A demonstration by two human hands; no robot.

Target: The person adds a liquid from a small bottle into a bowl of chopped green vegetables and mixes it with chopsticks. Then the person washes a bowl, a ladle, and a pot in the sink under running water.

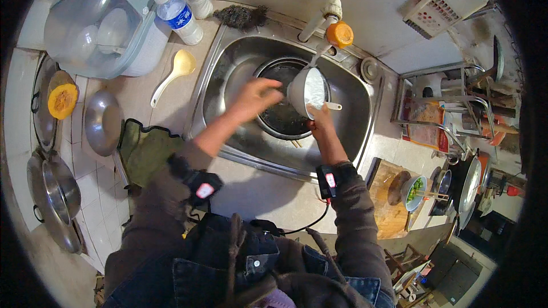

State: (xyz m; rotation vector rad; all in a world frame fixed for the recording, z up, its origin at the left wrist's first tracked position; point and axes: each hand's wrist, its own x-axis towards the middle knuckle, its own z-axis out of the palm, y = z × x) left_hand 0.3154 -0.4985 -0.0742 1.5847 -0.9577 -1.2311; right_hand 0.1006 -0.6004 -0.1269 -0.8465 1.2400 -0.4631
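My right hand (pixel 321 120) grips a white bowl (pixel 298 90) by its near rim, tilted over a dark round pan (pixel 280 125) in the steel sink (pixel 357 137). Running water (pixel 316 57) falls from the tap to the bowl's far rim. A pale handle with a hole (pixel 335 106) sticks out beside my right hand; the rest of that utensil is hidden. To the left of the bowl, my blurred left hand (pixel 257 97) hangs over the pan's edge, holding nothing, fingers apart. Tips of chopsticks (pixel 296 143) show below the pan.
An orange cap (pixel 340 34) covers part of the tap. Left of the sink are a yellow ladle (pixel 184 63), plastic bottles (pixel 182 19), a lidded tub (pixel 147 47) and a green cloth (pixel 147 149). At right, a cutting board (pixel 385 209) bears a bowl of chopped greens (pixel 421 184).
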